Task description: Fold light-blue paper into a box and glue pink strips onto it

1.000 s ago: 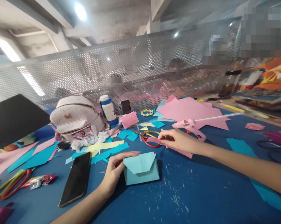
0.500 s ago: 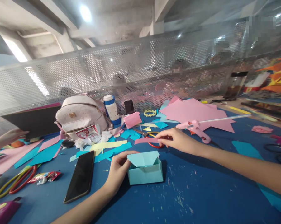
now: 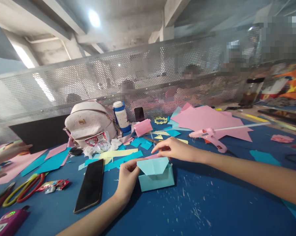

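Note:
A light blue folded paper box (image 3: 156, 179) with a triangular flap stands on the blue table (image 3: 187, 209). My left hand (image 3: 128, 178) grips its left side, fingers curled on the edge. My right hand (image 3: 174, 149) reaches in from the right just behind the box, fingers pinched on a pink paper strip (image 3: 154, 156) that lies across the box's back edge. Beyond my right hand lie scissors (image 3: 153, 141), mostly hidden, and a pink glue gun (image 3: 208, 136).
A black phone (image 3: 90, 185) lies left of the box. Behind are a pale backpack (image 3: 90, 126), a bottle (image 3: 120, 114), pink sheets (image 3: 209, 119) and several paper scraps. Another person's hand (image 3: 11, 151) is at the far left near a black board (image 3: 39, 132).
My right hand has drawn the pink strip back from the scissors to the box. My left hand has closed on the box's side and the box has opened up.

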Available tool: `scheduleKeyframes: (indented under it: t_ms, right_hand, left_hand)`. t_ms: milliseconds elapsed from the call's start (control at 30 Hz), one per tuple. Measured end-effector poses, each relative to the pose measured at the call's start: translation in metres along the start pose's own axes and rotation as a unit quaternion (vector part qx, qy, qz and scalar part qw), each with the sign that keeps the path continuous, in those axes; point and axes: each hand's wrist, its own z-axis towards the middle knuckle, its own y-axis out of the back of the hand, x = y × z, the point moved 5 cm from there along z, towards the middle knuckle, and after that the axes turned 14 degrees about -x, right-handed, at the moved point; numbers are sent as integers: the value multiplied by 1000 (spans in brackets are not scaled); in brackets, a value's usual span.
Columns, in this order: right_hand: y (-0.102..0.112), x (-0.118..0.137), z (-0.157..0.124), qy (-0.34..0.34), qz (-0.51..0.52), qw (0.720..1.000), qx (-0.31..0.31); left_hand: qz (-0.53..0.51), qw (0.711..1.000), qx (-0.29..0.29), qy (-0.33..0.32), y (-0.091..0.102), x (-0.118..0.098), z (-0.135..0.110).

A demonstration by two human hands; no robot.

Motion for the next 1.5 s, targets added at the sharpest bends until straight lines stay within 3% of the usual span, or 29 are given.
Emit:
scheduleKeyframes:
  t_ms: [233,400,700,933,1200,1500]
  right_hand:
    - [23,-32,-16,-61,91,994,-9]
    - [29,-29,-26,-53,160,986,6]
    - [22,-21,-30,-22,232,972,26]
    - [14,-31,-27,-15,214,977,18]
    - [12,-21,-30,31,97,994,-42]
    - [3,-32,-29,-40,55,996,-57]
  left_hand:
    - [-14,998,-43,33,5,8,6]
    - [-31,997,-50,55,7,19,9]
    - [-44,995,-35,81,4,22,5]
    - [-25,997,-21,73,4,21,5]
    - [11,1000,-16,22,5,17,5]
    - [46,999,-14,-24,1,0,-3]
